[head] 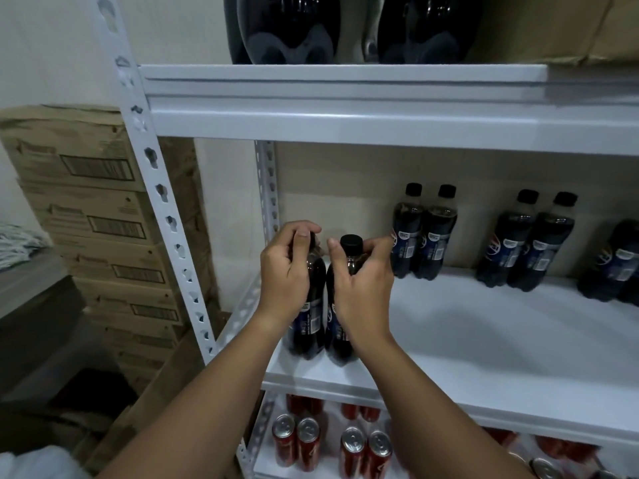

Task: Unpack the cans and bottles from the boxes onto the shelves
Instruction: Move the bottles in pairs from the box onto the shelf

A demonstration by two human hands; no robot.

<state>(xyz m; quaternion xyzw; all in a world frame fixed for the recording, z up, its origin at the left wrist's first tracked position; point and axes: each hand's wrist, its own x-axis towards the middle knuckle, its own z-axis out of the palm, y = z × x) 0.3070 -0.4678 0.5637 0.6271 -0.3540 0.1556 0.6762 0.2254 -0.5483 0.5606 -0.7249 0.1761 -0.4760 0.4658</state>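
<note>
Two dark cola bottles stand touching at the left end of the middle shelf [484,340], one in each of the hands.

The left hand [285,271] curls round the neck and cap of the left bottle [309,326]; the right hand [363,281] grips the shoulder of the right bottle [349,250], its black cap showing. Both bottles sit near the shelf's front edge. Along the back edge stand more bottle pairs [423,233], well apart from the held ones. Red cans [297,440] fill the shelf below; large dark bottles [290,25] and a cardboard box [553,25] sit on the shelf above. Stacked cartons [96,216] stand left of the rack's upright.
</note>
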